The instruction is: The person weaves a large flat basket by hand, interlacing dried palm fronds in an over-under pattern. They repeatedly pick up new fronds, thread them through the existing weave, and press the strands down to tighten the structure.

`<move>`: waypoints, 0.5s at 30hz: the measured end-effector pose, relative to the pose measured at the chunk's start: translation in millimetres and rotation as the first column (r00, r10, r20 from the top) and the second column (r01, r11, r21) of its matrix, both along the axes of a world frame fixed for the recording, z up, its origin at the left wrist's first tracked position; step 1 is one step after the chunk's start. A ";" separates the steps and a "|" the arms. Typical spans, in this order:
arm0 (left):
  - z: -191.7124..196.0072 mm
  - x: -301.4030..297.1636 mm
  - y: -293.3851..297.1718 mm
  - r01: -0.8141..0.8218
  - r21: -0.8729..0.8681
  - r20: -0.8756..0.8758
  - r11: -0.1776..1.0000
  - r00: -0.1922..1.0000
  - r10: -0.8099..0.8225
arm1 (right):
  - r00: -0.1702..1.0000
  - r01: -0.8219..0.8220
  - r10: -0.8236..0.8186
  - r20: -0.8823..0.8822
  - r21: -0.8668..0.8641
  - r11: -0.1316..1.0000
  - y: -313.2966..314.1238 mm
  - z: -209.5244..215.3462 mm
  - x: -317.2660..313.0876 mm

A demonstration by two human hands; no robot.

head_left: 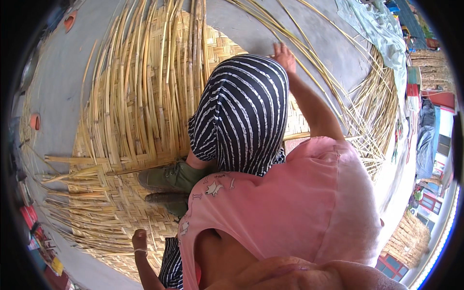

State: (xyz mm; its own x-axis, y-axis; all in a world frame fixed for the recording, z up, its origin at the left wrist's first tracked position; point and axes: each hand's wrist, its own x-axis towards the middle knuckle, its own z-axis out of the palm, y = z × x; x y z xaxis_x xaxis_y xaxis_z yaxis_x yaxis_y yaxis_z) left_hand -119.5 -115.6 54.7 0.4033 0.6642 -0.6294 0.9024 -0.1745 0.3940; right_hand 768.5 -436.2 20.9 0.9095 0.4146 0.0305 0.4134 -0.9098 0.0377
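Note:
A large mat (162, 220) of woven split-cane strips lies under my green canvas shoes (181, 178). My left hand (139, 240), with a thin band at its wrist, is low over the mat, its fingers curled in; whatever they hold, if anything, is hidden. Beyond my striped knee, my right hand (285, 59) reaches out with its fingers apart beside a bundle of long loose cane strips (309, 50). Part of that hand is behind the knee, and I cannot tell whether it touches the strips. Unwoven strip ends (145, 92) fan out from the mat's far side.
A heap of thin cane strips (382, 96) lies at the right, near a pale plastic sheet (382, 31). Two orange-brown clay pieces (35, 122) are on the grey floor at the left. Straw stacks (406, 237) stand farther off at the right.

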 end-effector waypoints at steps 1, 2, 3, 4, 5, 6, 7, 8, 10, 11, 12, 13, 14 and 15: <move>2.9 0.7 8.7 -0.046 -0.005 0.040 0.999 0.998 0.047 | 0.999 0.046 -0.046 0.003 -0.070 0.996 -12.7 10.1 31.9; 14.7 -4.7 17.4 -0.019 0.034 0.038 0.999 0.999 0.018 | 0.996 0.079 -0.073 0.053 -0.127 0.989 -27.4 14.3 62.4; 25.9 -37.0 42.0 0.005 0.092 -0.040 0.996 0.999 -0.001 | 0.991 0.118 -0.106 0.076 -0.168 0.979 -44.0 -0.9 76.9; 31.9 -49.3 48.0 -0.064 0.105 -0.102 0.992 0.992 0.075 | 0.988 0.151 -0.143 0.060 -0.159 0.976 -52.2 -1.5 90.0; 46.1 -75.7 57.4 -0.026 0.133 -0.080 0.991 0.996 0.036 | 0.984 0.180 -0.179 0.022 -0.146 0.973 -56.9 -6.9 98.7; 66.0 -103.1 66.1 -0.131 0.106 -0.226 0.986 0.962 0.153 | 0.968 0.220 -0.236 -0.083 -0.165 0.961 -56.6 -10.5 104.6; 84.5 -123.0 71.2 -0.075 0.187 -0.256 0.980 0.959 0.122 | 0.958 0.225 -0.248 -0.141 -0.160 0.961 -62.1 -20.0 109.9; 87.6 -126.0 71.5 -0.176 0.190 -0.210 0.966 0.954 0.215 | 0.950 0.242 -0.271 -0.153 -0.185 0.952 -68.7 -22.7 115.0; 101.1 -128.4 68.4 -0.307 0.155 -0.194 0.939 0.923 0.333 | 0.949 0.235 -0.273 -0.155 -0.224 0.946 -76.3 -15.5 125.6; 109.3 -129.4 64.9 -0.342 0.129 -0.220 0.931 0.906 0.363 | 0.958 0.209 -0.247 -0.147 -0.231 0.950 -78.9 -14.5 129.7; 116.8 -127.9 62.4 -0.375 0.114 -0.245 0.920 0.887 0.392 | 0.965 0.184 -0.220 -0.144 -0.229 0.956 -77.7 -18.6 126.2; 122.9 -124.9 61.5 -0.387 0.095 -0.285 0.917 0.872 0.398 | 0.963 0.179 -0.218 -0.161 -0.227 0.957 -76.5 -23.2 122.3; 128.3 -120.9 61.8 -0.399 0.079 -0.325 0.913 0.856 0.402 | 0.960 0.174 -0.215 -0.178 -0.224 0.959 -75.3 -28.3 118.1; 126.3 -108.4 64.8 -0.410 0.055 -0.360 0.910 0.842 0.401 | 0.958 0.174 -0.217 -0.187 -0.224 0.959 -76.7 -30.0 113.5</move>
State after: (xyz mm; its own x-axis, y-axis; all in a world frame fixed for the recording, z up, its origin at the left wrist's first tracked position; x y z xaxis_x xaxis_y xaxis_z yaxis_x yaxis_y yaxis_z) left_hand -227.9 -50.8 181.0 -0.1529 0.7028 -0.6947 0.9696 0.2427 0.0322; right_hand 882.0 -512.9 -9.0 0.9503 0.2056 -0.2340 0.2467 -0.9554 0.1626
